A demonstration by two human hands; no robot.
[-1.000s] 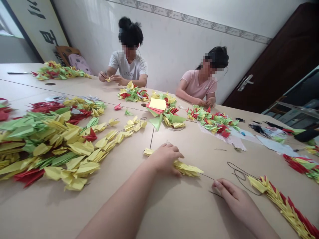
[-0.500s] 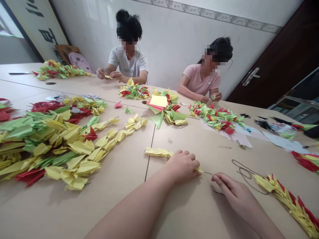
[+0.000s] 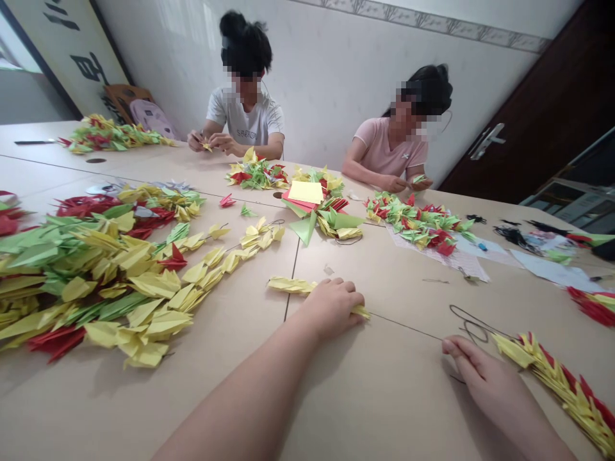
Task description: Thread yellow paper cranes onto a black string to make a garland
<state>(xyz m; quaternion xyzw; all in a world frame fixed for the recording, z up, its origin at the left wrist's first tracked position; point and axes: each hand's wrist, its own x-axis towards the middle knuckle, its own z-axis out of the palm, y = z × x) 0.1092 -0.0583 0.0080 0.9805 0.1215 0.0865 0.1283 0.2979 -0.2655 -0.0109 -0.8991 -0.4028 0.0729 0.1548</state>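
While reaching over a wide pale table (image 3: 375, 397), has open room in the near middle, between the forearms, and more just beyond the hands. Is bounded at left by a broad heap of folded paper (image 3: 144, 282), and at right by a yellow-and-red strand (image 3: 560, 387) close to the right hand (image 3: 473, 362). Meets, farther off, a stack of colored paper (image 3: 306, 192) in the middle and a multicolored pile (image 3: 418, 224) at far right, short of the far edge and two people (image 3: 247, 125) beyond. Curls the left hand (image 3: 336, 310), fingers close together, over a short yellow paper strand (image 3: 291, 285), leaving one end out at left across the table seam and a tip out at right. Pinches its dark cord (image 3: 406, 325), drawn straight, between right thumb and forefinger.
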